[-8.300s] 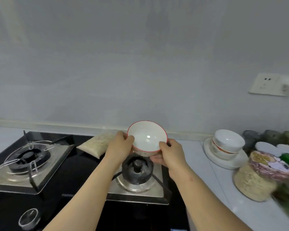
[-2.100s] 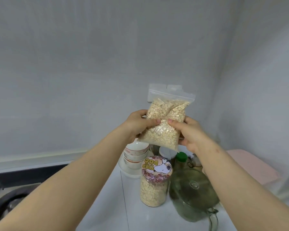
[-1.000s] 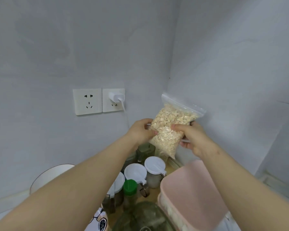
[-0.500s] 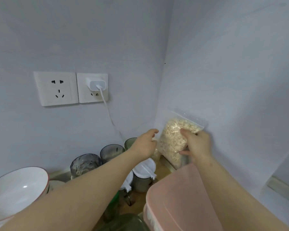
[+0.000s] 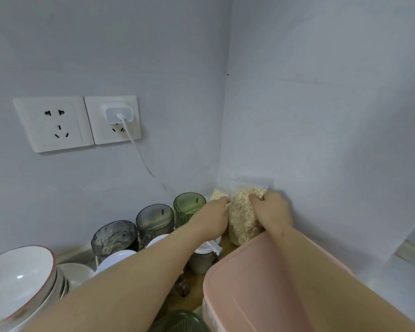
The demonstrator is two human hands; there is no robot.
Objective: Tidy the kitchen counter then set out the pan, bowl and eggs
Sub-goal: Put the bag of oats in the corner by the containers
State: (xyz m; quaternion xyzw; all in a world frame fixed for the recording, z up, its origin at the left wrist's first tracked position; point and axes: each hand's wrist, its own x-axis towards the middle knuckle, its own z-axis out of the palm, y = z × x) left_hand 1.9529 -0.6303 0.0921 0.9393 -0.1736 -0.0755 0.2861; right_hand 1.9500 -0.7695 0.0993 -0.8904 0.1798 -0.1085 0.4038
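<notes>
Two pale walls (image 5: 153,56) meet in a tight corner, and the bag (image 5: 242,219) of oats stands upright in it, against the right wall. The right hand (image 5: 272,212) grips its top. The left hand (image 5: 215,213) rests straight-fingered against its left side. Glasses (image 5: 189,204) crowd the left and a pink box (image 5: 261,283) hems the front. The bowl (image 5: 17,276) sits stacked at far left.

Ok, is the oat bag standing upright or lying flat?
Upright: the oat bag stands in the wall corner, zip edge on top, right hand gripping it.

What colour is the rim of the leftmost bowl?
Red, on the white bowl; head view.
</notes>
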